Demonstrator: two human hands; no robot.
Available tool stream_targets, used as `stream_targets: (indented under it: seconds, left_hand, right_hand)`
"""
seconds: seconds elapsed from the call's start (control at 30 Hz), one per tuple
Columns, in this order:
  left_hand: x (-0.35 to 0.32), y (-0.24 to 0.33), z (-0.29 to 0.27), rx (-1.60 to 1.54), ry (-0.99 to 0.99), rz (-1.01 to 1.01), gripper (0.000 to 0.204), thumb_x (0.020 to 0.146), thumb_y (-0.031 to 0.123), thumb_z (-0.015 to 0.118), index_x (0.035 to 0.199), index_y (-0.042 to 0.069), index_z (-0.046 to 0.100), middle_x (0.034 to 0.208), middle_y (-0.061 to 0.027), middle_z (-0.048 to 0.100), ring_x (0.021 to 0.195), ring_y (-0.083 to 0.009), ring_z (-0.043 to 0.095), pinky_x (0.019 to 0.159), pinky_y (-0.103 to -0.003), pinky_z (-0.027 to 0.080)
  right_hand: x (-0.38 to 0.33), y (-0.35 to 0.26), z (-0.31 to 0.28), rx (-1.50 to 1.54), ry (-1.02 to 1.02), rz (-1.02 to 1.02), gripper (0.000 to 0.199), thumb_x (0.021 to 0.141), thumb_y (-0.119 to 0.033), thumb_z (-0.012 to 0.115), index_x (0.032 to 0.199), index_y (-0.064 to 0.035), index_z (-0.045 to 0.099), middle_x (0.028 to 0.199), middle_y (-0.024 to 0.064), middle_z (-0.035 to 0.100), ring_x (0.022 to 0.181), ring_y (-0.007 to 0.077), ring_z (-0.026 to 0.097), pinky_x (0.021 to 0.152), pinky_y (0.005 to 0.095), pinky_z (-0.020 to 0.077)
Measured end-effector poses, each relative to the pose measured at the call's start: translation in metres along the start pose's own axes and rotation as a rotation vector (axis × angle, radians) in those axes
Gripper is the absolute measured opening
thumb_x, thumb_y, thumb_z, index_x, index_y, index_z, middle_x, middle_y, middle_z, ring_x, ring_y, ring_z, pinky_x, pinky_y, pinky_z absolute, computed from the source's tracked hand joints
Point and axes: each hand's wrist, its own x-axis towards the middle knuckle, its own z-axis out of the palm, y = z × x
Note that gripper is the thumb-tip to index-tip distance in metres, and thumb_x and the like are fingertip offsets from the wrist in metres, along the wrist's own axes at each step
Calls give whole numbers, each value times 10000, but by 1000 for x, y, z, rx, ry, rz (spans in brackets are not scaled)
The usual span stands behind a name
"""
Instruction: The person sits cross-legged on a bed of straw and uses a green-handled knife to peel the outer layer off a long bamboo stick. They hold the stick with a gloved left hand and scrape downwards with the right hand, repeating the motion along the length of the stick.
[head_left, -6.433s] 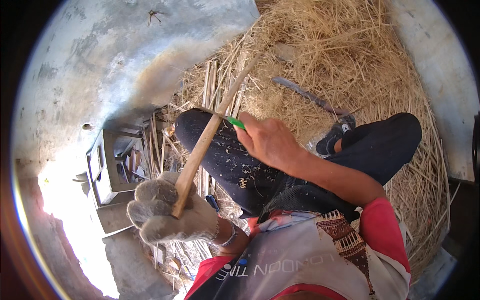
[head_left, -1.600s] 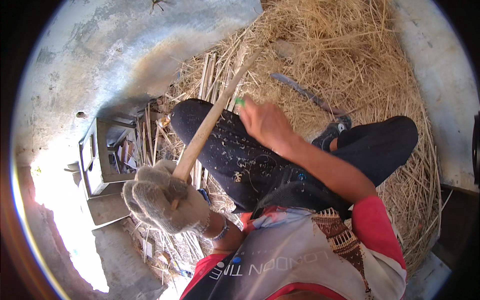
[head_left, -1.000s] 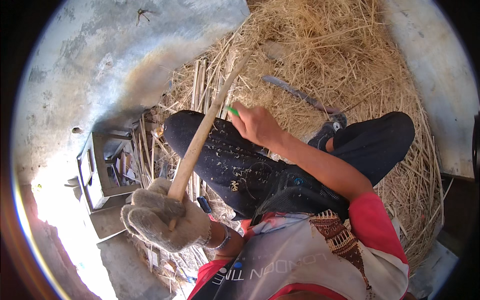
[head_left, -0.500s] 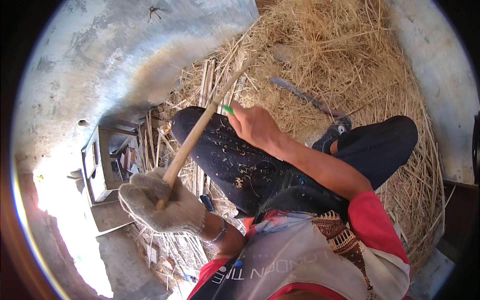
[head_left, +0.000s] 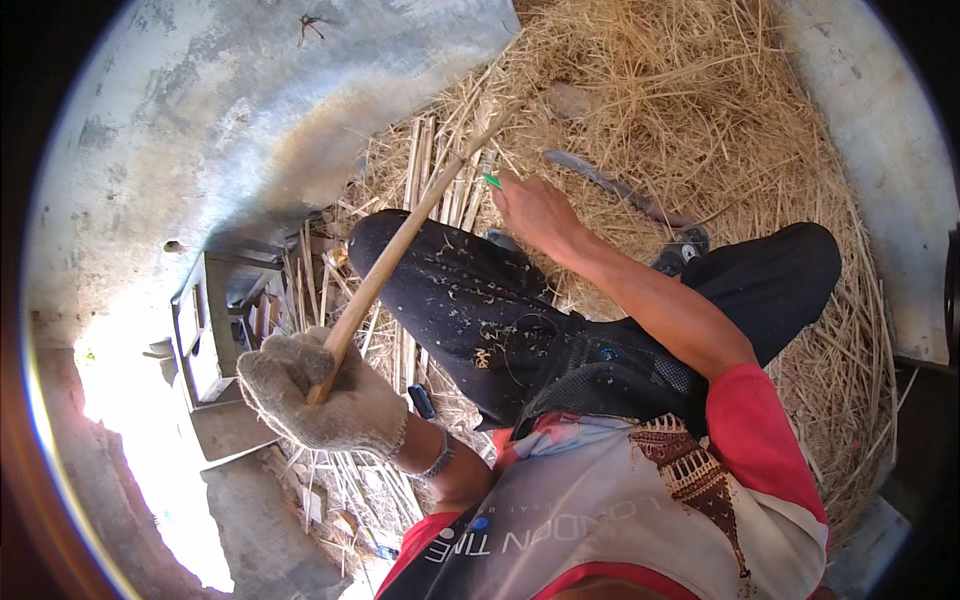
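Observation:
My left hand (head_left: 325, 395), in a grey knitted glove, is closed around the thick lower end of a long peeled wooden stick (head_left: 395, 250). The stick slants up and away to the right, over my knee, and thins toward its far end among the straw. My right hand (head_left: 530, 205) is bare and closed on a small green tool (head_left: 491, 180), its tip beside the stick's upper half. Most of that tool is hidden by my fingers, so its kind does not show. Pale shavings dot my dark trousers (head_left: 470, 290).
A long curved blade (head_left: 600, 178) with a wooden handle lies on the straw (head_left: 690, 90) beyond my legs. Split sticks (head_left: 420, 160) lie near my left knee. A small wooden frame (head_left: 205, 330) stands at the left, beside a bright opening. Grey walls (head_left: 250, 120) rise around me.
My right hand has moved farther up along the stick, away from my body, with the green tool. The left hand keeps its grip and has barely shifted.

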Motion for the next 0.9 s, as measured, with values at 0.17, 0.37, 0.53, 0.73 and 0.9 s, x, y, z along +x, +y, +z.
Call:
stream_targets:
  seconds: [0.17, 0.37, 0.53, 0.73, 0.9]
  left_hand:
    - [-6, 1, -1, 218, -153, 185, 361, 1020, 232, 471, 692, 110, 384, 621, 22, 318, 508, -66, 316, 515, -210, 396]
    - [-11, -4, 0, 207, -257, 312, 291, 998, 139, 478, 729, 39, 430, 701, -28, 381, 523, -70, 391, 403, -203, 415]
    - [-8, -13, -13, -13, -144, 266, 98, 931, -42, 537, 847, -52, 488, 807, -104, 509, 559, -125, 472, 453, -238, 486]
    - [-24, -2, 22, 112, -103, 224, 226, 918, 84, 446, 696, 47, 421, 681, -55, 372, 533, -134, 363, 507, -242, 367]
    - [-23, 5, 0, -228, -367, 124, 210, 865, 37, 531, 687, 14, 422, 710, -68, 398, 528, -148, 396, 483, -251, 400]
  right_hand:
    - [4, 7, 17, 19, -30, -92, 222, 976, -148, 487, 1061, 24, 598, 681, 167, 633, 551, 289, 641, 457, 388, 513]
    - [24, 142, 18, -284, 205, 275, 317, 1016, -213, 430, 1199, 31, 515, 805, 239, 666, 804, 360, 691, 641, 494, 544]
    - [-17, 14, -49, 110, -64, 245, 376, 1036, -325, 425, 1167, 14, 522, 770, 233, 628, 674, 367, 646, 593, 488, 505]
    - [-96, -108, -66, 287, 46, -513, 186, 910, -141, 651, 985, -9, 543, 744, 154, 568, 597, 327, 611, 478, 408, 479]
    - [-82, -91, -55, 63, 88, -232, 182, 970, -215, 576, 928, -45, 526, 647, 107, 520, 484, 304, 584, 438, 415, 485]
